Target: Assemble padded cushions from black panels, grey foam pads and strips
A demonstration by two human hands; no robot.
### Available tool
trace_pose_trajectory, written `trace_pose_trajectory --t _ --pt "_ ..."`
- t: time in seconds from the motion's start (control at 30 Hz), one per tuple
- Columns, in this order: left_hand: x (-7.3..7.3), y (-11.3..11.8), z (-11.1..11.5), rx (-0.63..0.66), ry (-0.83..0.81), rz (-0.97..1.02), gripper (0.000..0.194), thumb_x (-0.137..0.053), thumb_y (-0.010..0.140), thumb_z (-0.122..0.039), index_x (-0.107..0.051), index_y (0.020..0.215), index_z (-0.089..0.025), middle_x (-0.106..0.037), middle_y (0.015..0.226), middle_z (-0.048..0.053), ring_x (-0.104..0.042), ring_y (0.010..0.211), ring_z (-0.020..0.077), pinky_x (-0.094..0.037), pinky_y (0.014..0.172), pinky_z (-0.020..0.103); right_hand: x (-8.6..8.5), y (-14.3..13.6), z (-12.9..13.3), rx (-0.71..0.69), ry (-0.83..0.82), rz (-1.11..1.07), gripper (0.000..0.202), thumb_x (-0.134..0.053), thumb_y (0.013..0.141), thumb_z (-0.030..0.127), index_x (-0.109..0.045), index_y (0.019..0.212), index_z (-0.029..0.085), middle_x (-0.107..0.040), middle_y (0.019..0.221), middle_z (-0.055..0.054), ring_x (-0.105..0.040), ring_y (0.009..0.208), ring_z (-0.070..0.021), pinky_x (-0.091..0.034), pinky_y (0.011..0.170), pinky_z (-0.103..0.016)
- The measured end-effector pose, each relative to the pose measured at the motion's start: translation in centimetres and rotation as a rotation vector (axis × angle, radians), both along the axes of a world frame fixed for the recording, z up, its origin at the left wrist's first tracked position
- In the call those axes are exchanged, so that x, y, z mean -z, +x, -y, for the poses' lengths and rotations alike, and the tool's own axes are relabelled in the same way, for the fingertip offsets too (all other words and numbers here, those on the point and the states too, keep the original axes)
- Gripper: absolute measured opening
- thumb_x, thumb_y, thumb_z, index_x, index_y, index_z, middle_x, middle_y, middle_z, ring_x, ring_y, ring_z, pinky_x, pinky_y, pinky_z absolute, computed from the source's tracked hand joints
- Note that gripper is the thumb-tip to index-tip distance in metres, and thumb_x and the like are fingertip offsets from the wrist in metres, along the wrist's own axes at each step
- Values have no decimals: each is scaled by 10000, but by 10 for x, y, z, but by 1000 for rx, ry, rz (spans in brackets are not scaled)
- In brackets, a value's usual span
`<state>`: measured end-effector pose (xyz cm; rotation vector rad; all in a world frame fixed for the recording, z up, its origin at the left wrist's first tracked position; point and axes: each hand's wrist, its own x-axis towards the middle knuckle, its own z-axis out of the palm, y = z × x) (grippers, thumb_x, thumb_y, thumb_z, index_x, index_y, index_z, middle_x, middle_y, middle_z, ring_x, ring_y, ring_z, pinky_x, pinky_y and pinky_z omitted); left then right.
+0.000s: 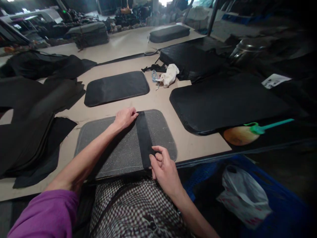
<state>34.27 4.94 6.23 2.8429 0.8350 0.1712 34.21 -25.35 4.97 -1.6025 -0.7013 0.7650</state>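
A grey rounded panel (119, 155) lies at the table's near edge, with a black strip (144, 138) running across it from far edge to near edge. My left hand (125, 117) is closed at the strip's far end, thumb and fingers pinched on it. Near the strip's lower end is my right hand (162, 163), its thumb and index finger curved with a gap between them; its lower fingers are curled at the strip's near end and partly hidden. Beyond the grey panel lies a smooth black panel (117, 88).
Black sheets (27, 132) are piled at the left. On the right are a stack of black panels (228, 102) and an orange drink bag (240, 135) with a green straw. A white cloth bundle (170, 75) sits behind. Below right, a blue crate (284, 195) holds a plastic bag (245, 195).
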Motion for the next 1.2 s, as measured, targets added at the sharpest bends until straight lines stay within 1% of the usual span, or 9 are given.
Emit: trace_pose_trajectory --t 0.1,0.17,0.3,0.53,0.77,0.93,1.03,1.13,1.2 --pt "1 0 6 14 63 72 164 -637 985 -338 -674 1065 -200 -701 1145 116 -655 948 264 -478 769 361 -1 3 1 2 -25 41 254 -511 1072 391 -493 1264 227 -480 657 99 -576 485 -122 -583 671 -276" --pt "4 0 10 114 128 111 149 -588 1007 -267 -662 1103 -182 -671 1189 129 -629 1035 271 -486 805 370 0 5 2 -8 -47 74 238 -521 1064 379 -484 1243 227 -534 657 88 -617 514 -136 -544 618 -256" --pt "9 1 17 319 181 57 264 -411 1047 -134 -673 1023 -148 -673 1038 113 -556 1140 266 -459 971 421 1 9 5 -41 -114 173 209 -525 1045 371 -479 1186 224 -598 662 63 -655 557 -163 -476 576 -253" --pt "8 -16 34 315 251 55 269 -447 1073 -270 -685 1023 -155 -730 1017 141 -572 1104 279 -429 951 419 -2 3 5 -72 -180 393 156 -508 1019 338 -485 1115 217 -551 647 52 -642 593 -197 -405 604 -281" --pt "10 -24 41 302 339 48 345 -486 1073 -391 -682 1125 -113 -747 1093 180 -587 1146 306 -429 925 405 -1 0 -1 -115 -284 554 106 -502 1015 287 -504 1088 210 -632 739 2 -646 634 -215 -364 609 -289" --pt "15 -27 44 306 339 67 388 -453 1085 -403 -695 1159 -108 -731 1175 179 -579 1199 314 -443 962 428 2 -6 -1 -163 -491 815 103 -531 1063 298 -584 1083 212 -679 708 -19 -680 651 -240 -304 584 -292" --pt "17 -31 35 293 270 87 414 -450 1081 -463 -720 1200 -173 -649 1404 163 -509 1341 327 -434 1036 476 4 -9 0 -136 -635 1060 149 -574 1076 359 -672 1121 258 -699 685 -24 -678 602 -248 -224 541 -287" --pt "4 -54 17 252 215 127 360 -497 1066 -445 -704 1289 -252 -509 1586 114 -428 1434 322 -421 1074 493 5 -9 3 -123 -651 1205 181 -589 1074 384 -725 1162 305 -709 669 -24 -675 566 -254 -199 516 -283" --pt "-13 -87 -1 225 237 99 358 -561 1039 -380 -659 1366 -270 -550 1536 112 -465 1389 293 -420 1062 463 7 -7 6 -116 -628 1254 191 -595 1064 385 -748 1158 319 -712 663 -26 -680 561 -265 -205 506 -283"
